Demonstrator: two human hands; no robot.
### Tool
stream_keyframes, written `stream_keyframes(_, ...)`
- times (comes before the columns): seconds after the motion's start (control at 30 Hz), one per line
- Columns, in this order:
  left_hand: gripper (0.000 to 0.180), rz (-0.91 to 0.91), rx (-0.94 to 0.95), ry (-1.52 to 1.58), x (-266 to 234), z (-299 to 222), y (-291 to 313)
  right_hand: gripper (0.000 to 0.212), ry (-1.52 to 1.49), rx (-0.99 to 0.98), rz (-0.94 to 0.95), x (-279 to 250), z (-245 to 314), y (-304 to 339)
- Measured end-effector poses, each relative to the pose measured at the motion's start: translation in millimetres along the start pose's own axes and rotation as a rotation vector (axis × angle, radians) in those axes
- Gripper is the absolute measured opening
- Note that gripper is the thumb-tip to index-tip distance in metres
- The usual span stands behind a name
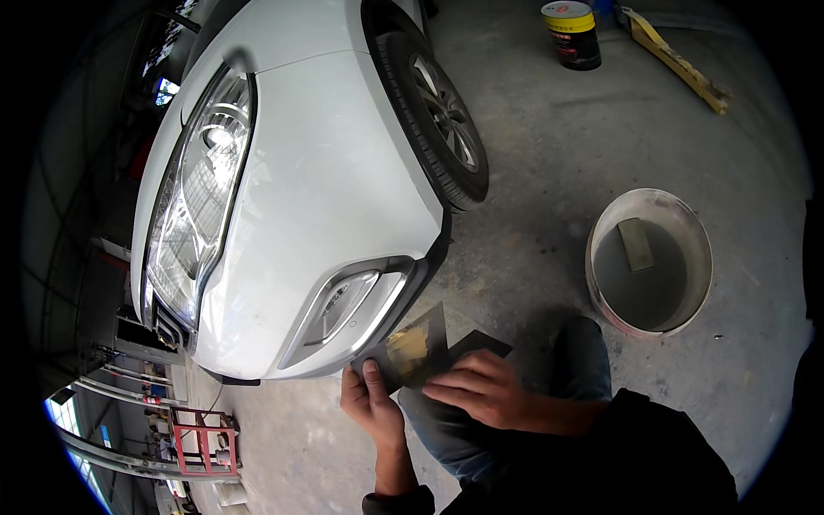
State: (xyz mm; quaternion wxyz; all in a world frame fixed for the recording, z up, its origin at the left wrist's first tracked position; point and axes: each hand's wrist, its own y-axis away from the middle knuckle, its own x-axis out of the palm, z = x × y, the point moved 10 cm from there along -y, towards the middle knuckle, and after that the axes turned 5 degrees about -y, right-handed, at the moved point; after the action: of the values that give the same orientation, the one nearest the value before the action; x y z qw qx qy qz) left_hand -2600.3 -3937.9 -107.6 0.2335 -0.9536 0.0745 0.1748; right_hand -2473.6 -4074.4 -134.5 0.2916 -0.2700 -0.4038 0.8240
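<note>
My left hand (371, 403) grips the lower corner of a dark flat metal plate (410, 348) smeared with yellowish filler, held just under the white car's front bumper (343, 197). On the plate's right side rests my right hand (476, 388), fingers flat over a second dark thin blade (481, 343) that sticks out above the fingers. Both hands sit below the fog lamp trim (348, 300), above my knee in blue jeans (584, 365).
A round basin of grey water (650, 262) with a small block in it stands on the concrete floor to the right. A black and yellow paint can (572, 33) and a yellow plank (678, 60) lie farther back. The front wheel (442, 112) is behind the bumper.
</note>
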Motion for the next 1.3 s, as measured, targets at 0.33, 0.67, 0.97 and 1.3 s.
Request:
stream_keyframes(0.33,0.017,0.28,-0.13,0.073,2.7,17.7,10.5,0.024,-0.629,0.482,0.214,-2.5,-80.4,-10.5)
stream_keyframes(0.67,0.017,0.07,-0.061,0.051,4.7,5.7,9.0,0.035,-0.03,0.014,0.089,8.4,-0.5,15.6)
stream_keyframes(0.97,0.018,0.077,-0.09,-0.02,-0.6,25.8,16.8,0.035,-0.06,0.052,0.01,6.5,-6.0,15.7)
stream_keyframes(1.3,0.02,0.176,-0.093,-0.063,17.4,20.0,17.8,0.023,-0.194,0.225,-0.107,-41.2,-53.4,-17.1)
